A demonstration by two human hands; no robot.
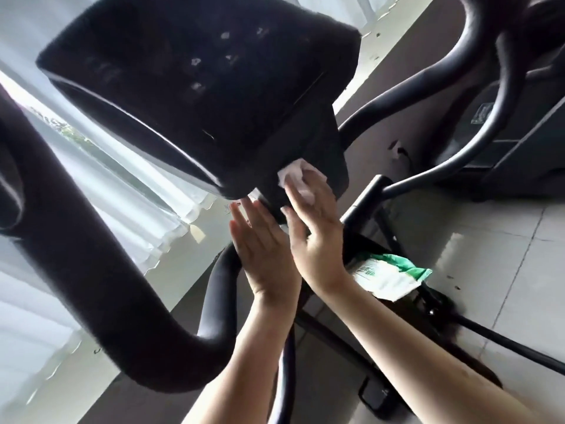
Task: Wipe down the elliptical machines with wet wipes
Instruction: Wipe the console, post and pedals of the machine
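Black console (198,87) over pale tile floor (504,240) — right grip (318,240) pressed flat on wipe (296,179), left grip (263,246) flat

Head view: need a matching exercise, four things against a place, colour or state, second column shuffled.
Things:
1. wet wipe
2. wipes pack
3. left hand
4. console

Descriptions:
A. green and white, low on the right
B. pressed to the console's underside by the right hand
C. black, with faint pale button marks
D. flat, fingers straight

Pairs: 1-B, 2-A, 3-D, 4-C
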